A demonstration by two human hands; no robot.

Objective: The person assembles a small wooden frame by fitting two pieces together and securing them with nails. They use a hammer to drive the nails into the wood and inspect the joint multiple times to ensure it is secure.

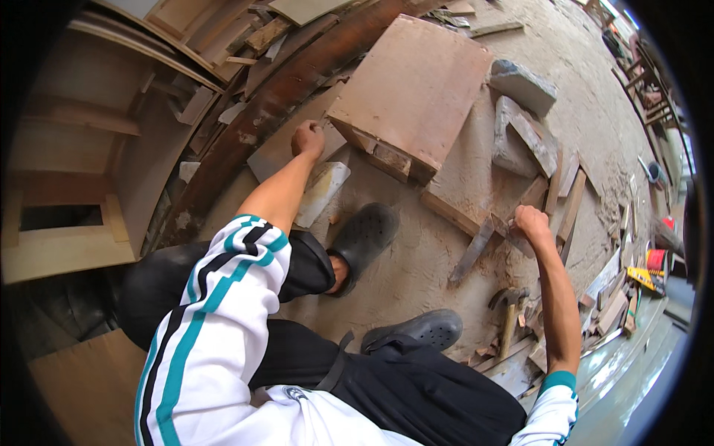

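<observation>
A plywood box [416, 82] stands on the sandy floor ahead of me, its underside edge showing bits of framing. Close to its near left corner is my left hand [309, 139], fingers curled together; whatever they pinch is too small to make out. My right hand [531, 223] is closed over wooden strips to the right, and its contents are hidden. Just left of it, a short flat strip [473, 251] leans at an angle across a longer wooden batten [452, 214]. A claw hammer [509, 316] with a wooden handle lies below that hand.
Stone blocks [522, 85] rest right of the box, with loose battens [571, 204] below them. A rusty beam [256, 123] runs along the left, beside an open wooden cabinet [74, 167]. Scraps and a yellow package [645, 279] lie at the right.
</observation>
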